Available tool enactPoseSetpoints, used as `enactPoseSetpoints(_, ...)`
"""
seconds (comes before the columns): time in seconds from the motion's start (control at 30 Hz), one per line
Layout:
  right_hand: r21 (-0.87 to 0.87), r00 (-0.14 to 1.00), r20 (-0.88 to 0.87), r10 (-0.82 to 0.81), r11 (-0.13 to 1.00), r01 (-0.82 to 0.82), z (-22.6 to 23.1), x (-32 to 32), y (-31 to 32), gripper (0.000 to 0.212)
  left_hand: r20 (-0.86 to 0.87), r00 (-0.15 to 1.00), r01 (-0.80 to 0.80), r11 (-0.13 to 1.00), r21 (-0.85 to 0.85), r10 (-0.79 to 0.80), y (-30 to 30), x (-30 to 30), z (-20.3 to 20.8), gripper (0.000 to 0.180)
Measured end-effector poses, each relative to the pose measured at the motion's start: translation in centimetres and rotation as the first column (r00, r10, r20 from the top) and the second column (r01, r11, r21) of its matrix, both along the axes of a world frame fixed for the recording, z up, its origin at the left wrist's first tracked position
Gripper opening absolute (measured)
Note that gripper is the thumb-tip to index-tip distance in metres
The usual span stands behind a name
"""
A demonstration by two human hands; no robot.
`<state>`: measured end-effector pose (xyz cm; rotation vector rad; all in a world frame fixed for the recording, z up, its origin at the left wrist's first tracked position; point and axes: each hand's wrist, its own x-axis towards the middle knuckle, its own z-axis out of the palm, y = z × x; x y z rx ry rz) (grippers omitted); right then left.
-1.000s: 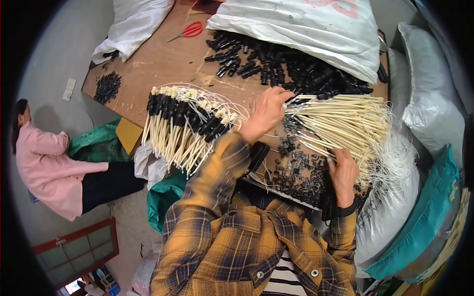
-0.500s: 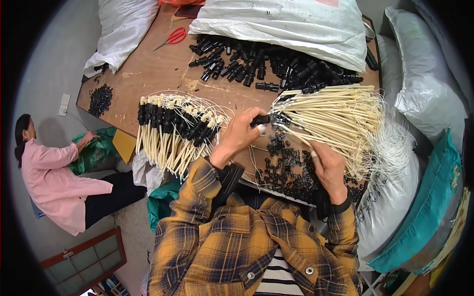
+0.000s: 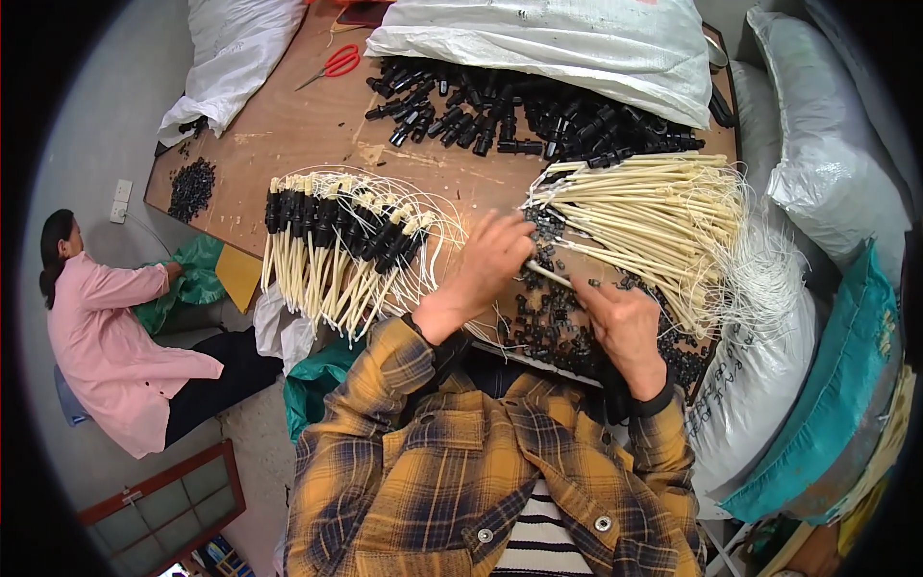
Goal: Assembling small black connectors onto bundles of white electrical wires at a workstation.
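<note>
My left hand [image 3: 492, 258] is curled closed over the middle of the table, its back upward. The black tubular fitting seen in its grip a moment earlier is now hidden behind the fingers. A thin cream rod [image 3: 550, 275] slants between my two hands, its left end at my left fingers. My right hand [image 3: 623, 322] pinches the rod's lower right end. Small black clips [image 3: 548, 322] lie scattered beneath both hands. Right of them fans a bundle of cream rods [image 3: 644, 207] with white strings. To the left lie rods with black fittings on them [image 3: 332, 231].
Black fittings [image 3: 490, 106] spill from a white sack [image 3: 548, 48] at the back of the table [image 3: 250, 163]. Red scissors [image 3: 336, 63] lie farther left. Small black parts [image 3: 192, 188] are heaped at the left edge. Stuffed sacks [image 3: 832, 163] crowd the right. A person in pink [image 3: 115, 337] sits left, handling a green bag.
My left hand has turned over, hiding the black fitting. My right hand has moved slightly left and down, and less of the cream rod shows between my hands.
</note>
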<state>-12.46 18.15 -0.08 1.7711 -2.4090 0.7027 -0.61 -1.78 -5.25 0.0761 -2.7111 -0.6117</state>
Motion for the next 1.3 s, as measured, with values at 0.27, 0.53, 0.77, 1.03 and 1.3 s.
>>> enactPoseSetpoints(0.27,-0.103,1.0,-0.02,0.024,0.994,-0.026,0.0,-0.9,-0.2,0.024,0.132,0.99,-0.018,0.961,-0.276,0.057,1.6,-0.7,3.3,0.011)
enactPoseSetpoints(0.53,0.235,0.915,0.122,-0.386,0.906,0.351,0.8,-3.2,1.4,0.047,0.335,0.932,-0.114,0.99,-0.087,0.137,1.9,0.5,3.2,0.021)
enactPoseSetpoints(0.77,-0.063,0.875,0.294,-0.385,0.905,0.42,-0.6,-1.8,0.9,0.046,0.121,0.98,-0.175,0.977,0.119,0.161,1.1,1.4,2.5,0.028)
enactPoseSetpoints(1.03,-0.157,0.842,0.527,0.112,0.987,-0.033,-0.1,1.3,-0.9,0.012,-0.08,0.997,-0.013,0.995,0.094,0.021,2.8,-0.4,3.3,0.03)
enactPoseSetpoints(1.3,-0.613,0.153,0.788,0.596,0.738,0.282,0.5,-2.2,2.4,0.022,0.408,0.843,-0.499,0.791,0.352,0.351,-1.7,2.3,2.9,0.008)
